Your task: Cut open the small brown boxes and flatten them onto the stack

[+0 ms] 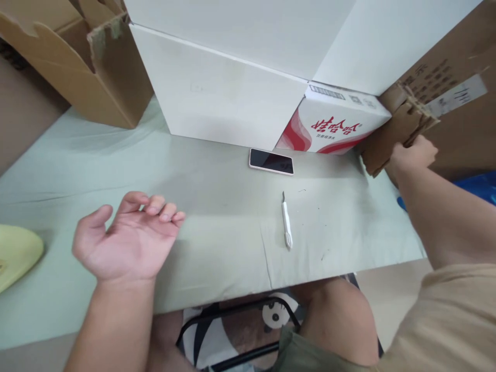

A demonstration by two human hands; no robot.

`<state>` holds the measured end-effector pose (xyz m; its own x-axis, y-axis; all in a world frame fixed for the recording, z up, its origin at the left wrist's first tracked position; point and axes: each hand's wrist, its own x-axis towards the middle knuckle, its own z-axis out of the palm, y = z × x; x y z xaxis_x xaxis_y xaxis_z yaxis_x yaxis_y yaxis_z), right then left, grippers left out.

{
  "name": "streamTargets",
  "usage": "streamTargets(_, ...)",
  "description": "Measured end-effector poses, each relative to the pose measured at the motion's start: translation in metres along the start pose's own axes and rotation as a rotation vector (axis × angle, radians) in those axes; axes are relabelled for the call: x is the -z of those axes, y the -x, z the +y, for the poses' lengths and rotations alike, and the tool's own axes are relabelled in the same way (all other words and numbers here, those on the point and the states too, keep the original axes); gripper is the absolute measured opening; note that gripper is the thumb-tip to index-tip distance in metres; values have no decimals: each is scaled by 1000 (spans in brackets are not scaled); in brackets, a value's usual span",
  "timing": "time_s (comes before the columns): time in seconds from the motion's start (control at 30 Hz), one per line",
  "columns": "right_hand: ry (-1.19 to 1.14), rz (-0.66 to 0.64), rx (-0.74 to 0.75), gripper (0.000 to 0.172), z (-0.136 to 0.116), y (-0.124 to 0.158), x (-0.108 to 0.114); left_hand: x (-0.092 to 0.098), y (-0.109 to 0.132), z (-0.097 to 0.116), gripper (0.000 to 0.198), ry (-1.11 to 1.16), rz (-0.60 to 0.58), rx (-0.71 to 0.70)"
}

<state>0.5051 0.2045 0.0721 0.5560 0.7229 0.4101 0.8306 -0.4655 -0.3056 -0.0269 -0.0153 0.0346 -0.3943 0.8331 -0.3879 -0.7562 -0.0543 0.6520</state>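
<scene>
My left hand (126, 240) is turned palm up over the left side of the table, its fingers loosely curled and apart, with nothing in it. At the far right, my right hand (414, 155) is closed on a brown piece of cardboard (387, 134) with rough, torn edges. That cardboard stands beside a white and red printed box (333, 124); my fingertips are partly hidden. Between my hands lies a white craft knife (287, 222) with its blade pointing away from me. Farther back, a phone (271, 161) rests face up with a dark screen.
Large white boxes (225, 88) line the back of the cloth-covered table (217, 232). An opened brown carton (112, 77) stands at back left, and a big printed carton (457, 93) at right. A yellow-green object (19, 253) sits at the left edge. Small dark scraps lie near the knife.
</scene>
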Motion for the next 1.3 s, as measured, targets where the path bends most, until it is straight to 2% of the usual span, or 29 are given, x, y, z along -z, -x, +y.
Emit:
streamTargets(0.1, 56, -10, -109, 11, 1, 7, 3, -3, -6, -3, 22, 7, -5, 24)
streamTargets(0.27, 31, -90, -116, 18, 3, 25, 7, -1, -16, -11, 23, 35, -67, 35)
streamTargets(0.4, -21, -50, -102, 22, -3, 38, 36, 2, -16, -8, 22, 76, -76, 20)
streamTargets(0.53, -126, 21, -9, 13, -34, 57, 69, 12, -12, 1, 22, 146, -97, 9)
streamTargets(0.63, -245, -40, 152, 13, -78, 84, 75, 23, -10, 9, 23, 171, -134, -11)
streamTargets(0.73, -374, -215, 384, 11, -139, 134, 59, 34, -10, 14, 25, 135, -132, -76)
streamTargets(0.83, -500, -404, 680, 10, -209, 206, 32, 42, -12, 18, 27, 73, -36, -177)
streamTargets(0.93, -729, -607, 1169, 26, -282, 287, 16, 47, -15, 20, 29, 58, 87, -269)
streamTargets(1.0, -820, -658, 1337, 37, -327, 336, 16, 49, -15, 22, 30, 57, 121, -332)
streamTargets(1.1, -733, -694, 1389, 62, -384, 390, 30, 49, -15, 25, 30, 39, 122, -400)
streamTargets(1.17, -606, -700, 1389, 71, -410, 410, 38, 49, -16, 26, 29, 26, 121, -415)
streamTargets(1.23, -488, -672, 1381, 70, -425, 418, 41, 50, -17, 26, 28, 10, 120, -422)
streamTargets(1.3, -433, -626, 1360, 58, -428, 417, 37, 52, -19, 24, 28, -17, 126, -443)
